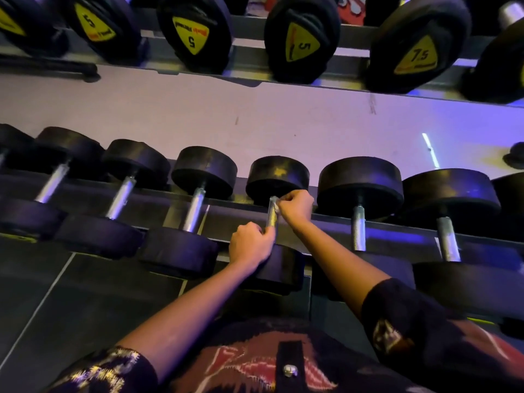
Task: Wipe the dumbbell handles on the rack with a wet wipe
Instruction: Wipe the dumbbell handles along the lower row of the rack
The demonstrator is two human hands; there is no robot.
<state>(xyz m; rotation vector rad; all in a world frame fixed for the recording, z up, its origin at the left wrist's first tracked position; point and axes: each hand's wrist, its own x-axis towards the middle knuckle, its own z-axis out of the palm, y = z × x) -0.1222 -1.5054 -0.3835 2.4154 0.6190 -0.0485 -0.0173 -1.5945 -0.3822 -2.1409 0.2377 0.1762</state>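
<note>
Gym rack [320, 222], mid-task: one dumbbell handle [271, 219] is gripped at its 6 o'clock end by the left hand [249, 246], a wet wipe [275, 203] is pinched onto its 12 o'clock end by the right hand [296, 207], and neighbouring handles [358, 228] are judged outstanding.

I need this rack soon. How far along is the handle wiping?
Done: cannot tell, no wiping marks show. In hand: right hand holds the wipe against one lower-row handle; left hand grips its near end. Left: unclear for neighbouring handles.
</note>
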